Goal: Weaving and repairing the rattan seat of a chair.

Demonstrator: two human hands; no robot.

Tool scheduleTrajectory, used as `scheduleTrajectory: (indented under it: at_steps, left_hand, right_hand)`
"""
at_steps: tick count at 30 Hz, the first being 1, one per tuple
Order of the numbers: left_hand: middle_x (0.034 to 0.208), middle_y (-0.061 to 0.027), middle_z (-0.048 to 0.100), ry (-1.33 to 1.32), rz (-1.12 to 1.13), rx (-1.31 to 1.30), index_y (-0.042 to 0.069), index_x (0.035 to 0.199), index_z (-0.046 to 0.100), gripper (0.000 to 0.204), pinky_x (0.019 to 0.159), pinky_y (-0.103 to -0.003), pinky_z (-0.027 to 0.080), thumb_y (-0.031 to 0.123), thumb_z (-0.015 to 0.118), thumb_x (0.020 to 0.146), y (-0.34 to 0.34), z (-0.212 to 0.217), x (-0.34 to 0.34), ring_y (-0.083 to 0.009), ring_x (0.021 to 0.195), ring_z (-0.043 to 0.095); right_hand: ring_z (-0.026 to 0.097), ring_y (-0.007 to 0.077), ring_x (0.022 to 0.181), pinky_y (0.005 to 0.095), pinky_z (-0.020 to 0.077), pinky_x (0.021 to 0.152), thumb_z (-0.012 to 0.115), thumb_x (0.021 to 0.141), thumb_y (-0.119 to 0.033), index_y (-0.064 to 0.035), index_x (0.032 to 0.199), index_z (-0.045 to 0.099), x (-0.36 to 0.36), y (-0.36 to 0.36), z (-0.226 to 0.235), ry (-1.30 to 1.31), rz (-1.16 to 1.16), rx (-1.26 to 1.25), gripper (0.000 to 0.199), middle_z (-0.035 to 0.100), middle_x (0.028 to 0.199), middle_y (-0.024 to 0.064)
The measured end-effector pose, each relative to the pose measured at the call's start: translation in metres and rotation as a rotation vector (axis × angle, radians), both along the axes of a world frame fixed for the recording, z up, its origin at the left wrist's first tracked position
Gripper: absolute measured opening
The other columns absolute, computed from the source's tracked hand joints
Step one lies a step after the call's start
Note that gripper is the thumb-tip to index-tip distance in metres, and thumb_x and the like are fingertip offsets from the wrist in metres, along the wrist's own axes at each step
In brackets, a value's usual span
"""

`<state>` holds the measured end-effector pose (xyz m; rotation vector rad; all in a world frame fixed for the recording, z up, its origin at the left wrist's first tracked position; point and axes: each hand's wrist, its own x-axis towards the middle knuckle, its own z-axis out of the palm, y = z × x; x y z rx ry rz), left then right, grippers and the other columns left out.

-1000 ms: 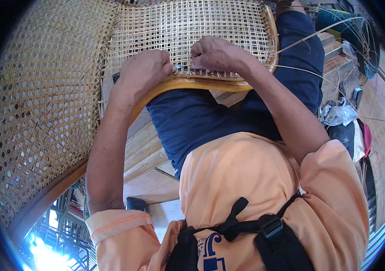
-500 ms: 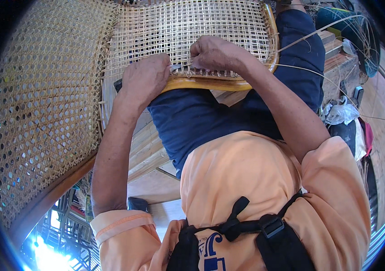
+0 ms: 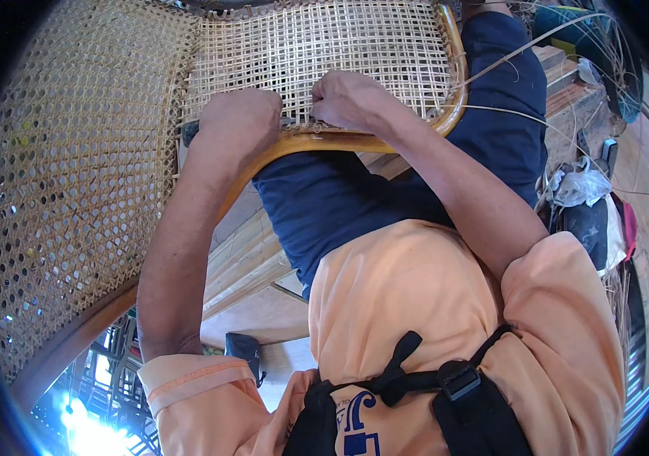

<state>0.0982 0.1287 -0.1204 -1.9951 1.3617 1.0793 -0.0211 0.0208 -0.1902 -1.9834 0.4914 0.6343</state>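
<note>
A cane-woven chair seat with an open square weave lies across my lap, edged by a glossy yellow-brown curved rail. My left hand is closed at the seat's front edge around a slim tool; its dark handle end sticks out to the left. A short bit of its narrow shaft shows toward the right, its tip unclear. My right hand rests on the weave just right of it, fingers curled in a pinch against the cane by the rail. What those fingertips hold is hidden.
The chair's woven back rises at the left. Loose cane strands stretch from the seat's right side. Beyond my leg stand stacked wood, a clear plastic bag and a dark green container. A small black pouch lies below my left arm.
My left hand has shifted slightly left with the tool, whose handle end shows more. My right hand has moved a little left and down, closer to the rail.
</note>
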Motion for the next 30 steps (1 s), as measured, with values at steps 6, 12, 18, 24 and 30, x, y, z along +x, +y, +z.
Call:
scheduleTrajectory:
  at_steps: [6, 12, 18, 24, 30]
  left_hand:
    - [0.079, -0.0171, 0.063, 0.157, 0.212, -0.133, 0.004, 0.087, 0.062, 0.023, 0.069, -0.042, 0.048, 0.024, 0.052, 0.082, 0.012, -0.007, 0.004, -0.0334, 0.076, 0.061]
    - [0.078, -0.0172, 0.063, 0.311, 0.339, -0.065, 0.004, 0.084, 0.064, 0.027, 0.07, -0.042, 0.047, 0.027, 0.051, 0.082, 0.017, -0.013, 0.018, -0.0328, 0.074, 0.061]
    - [0.073, -0.017, 0.062, 0.362, 0.446, -0.064, 0.002, 0.081, 0.064, 0.026, 0.066, -0.042, 0.046, 0.026, 0.052, 0.081, 0.018, -0.013, 0.02, -0.0317, 0.068, 0.059]
    - [0.072, -0.0174, 0.062, 0.405, 0.485, -0.085, 0.001, 0.082, 0.064, 0.027, 0.065, -0.041, 0.046, 0.026, 0.054, 0.08, 0.023, -0.018, 0.023, -0.0314, 0.067, 0.06]
    - [0.076, -0.0166, 0.064, 0.314, 0.408, -0.11, 0.005, 0.084, 0.066, 0.026, 0.067, -0.041, 0.047, 0.027, 0.055, 0.08, 0.023, -0.017, 0.019, -0.0312, 0.072, 0.061]
  right_hand:
    - [0.062, 0.031, 0.071, 0.0382, 0.0485, 0.065, 0.052, 0.073, -0.018, -0.0036, 0.08, 0.066, -0.001, -0.003, -0.011, -0.115, 0.139, -0.018, 0.021, 0.063, 0.075, 0.0188]
    - [0.06, 0.0285, 0.063, 0.038, 0.0473, 0.061, 0.051, 0.072, -0.015, -0.003, 0.079, 0.066, 0.008, -0.006, -0.001, 0.087, 0.109, 0.077, 0.02, 0.061, 0.069, 0.0177]
    - [0.058, 0.025, 0.058, 0.0357, 0.046, 0.056, 0.052, 0.071, -0.014, -0.0027, 0.076, 0.065, 0.007, -0.007, 0.0, 0.047, 0.095, 0.08, 0.018, 0.059, 0.063, 0.0156]
    - [0.057, 0.0212, 0.054, 0.0349, 0.046, 0.054, 0.051, 0.071, -0.014, -0.0026, 0.076, 0.064, 0.008, -0.009, 0.002, 0.102, 0.064, 0.137, 0.018, 0.058, 0.06, 0.0132]
    - [0.059, 0.0225, 0.056, 0.0344, 0.0476, 0.056, 0.049, 0.072, -0.013, -0.0022, 0.077, 0.065, 0.006, -0.011, 0.002, 0.016, 0.112, 0.105, 0.02, 0.059, 0.061, 0.0128]
